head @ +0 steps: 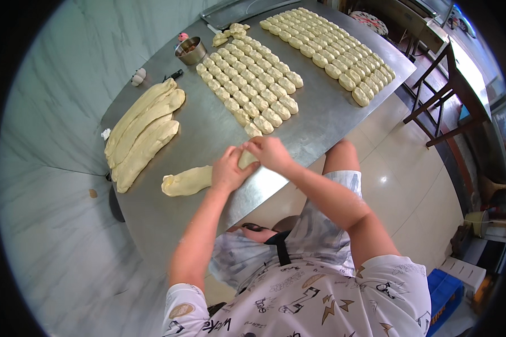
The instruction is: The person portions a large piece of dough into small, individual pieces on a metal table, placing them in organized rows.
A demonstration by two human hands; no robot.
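Observation:
A rope of pale dough [187, 181] lies on the metal table [202, 143] in front of me. My left hand [229, 170] wraps around it near its right end, thumb and fingers on either side. Dough [247, 159] shows between my two hands. Against that end press the bent fingers of my right hand [272, 153], whose fingertips are partly hidden. Just beyond my hands, small dough pieces [248, 90] stand in close rows; the nearest one almost touches my right hand. Several long dough strips [141, 135] lie side by side at the left.
More rows of dough pieces [329, 50] cover the table's far right. A metal bowl [190, 51], a black-handled tool [173, 76] and dough scraps [232, 33] are near the marble-patterned wall [67, 92]. A wooden stool [442, 92] stands beyond the table's right edge.

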